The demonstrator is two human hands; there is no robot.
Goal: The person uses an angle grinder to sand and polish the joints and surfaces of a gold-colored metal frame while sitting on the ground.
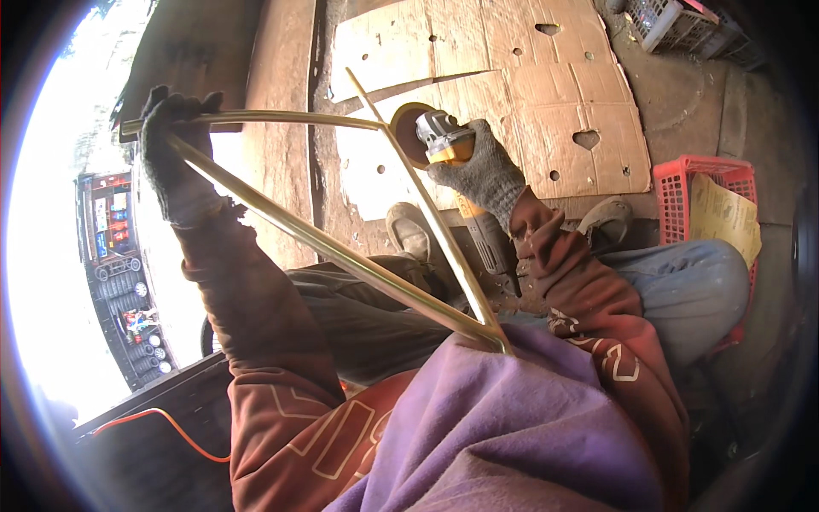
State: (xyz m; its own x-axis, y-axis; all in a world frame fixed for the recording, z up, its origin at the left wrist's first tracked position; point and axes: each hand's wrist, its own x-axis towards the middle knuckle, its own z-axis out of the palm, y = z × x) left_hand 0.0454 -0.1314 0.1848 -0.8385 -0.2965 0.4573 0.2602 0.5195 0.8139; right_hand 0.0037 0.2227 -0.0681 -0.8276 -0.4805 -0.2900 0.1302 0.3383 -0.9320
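Note:
My left hand (175,158), in a dark grey knit glove, is closed around one corner of a brass-coloured metal tube frame (320,235). The frame has a triangular shape, and its near corner rests against the purple cloth (512,418) over my front. In my gloved right hand (486,166) is a yellow and black angle grinder (448,149), gripped near its head, with its body hanging down toward my feet. The grinder's round disc (409,135) is beside the far joint of the tubes. Whether disc and tube touch, I cannot tell.
Flattened cardboard (512,111) with cut holes covers the floor ahead. On the right stands a red plastic crate (674,200) with a yellowish sheet (721,218). Another crate (682,30) is at far right. An orange cord (175,418) lies lower left. My shoes (409,229) are below the frame.

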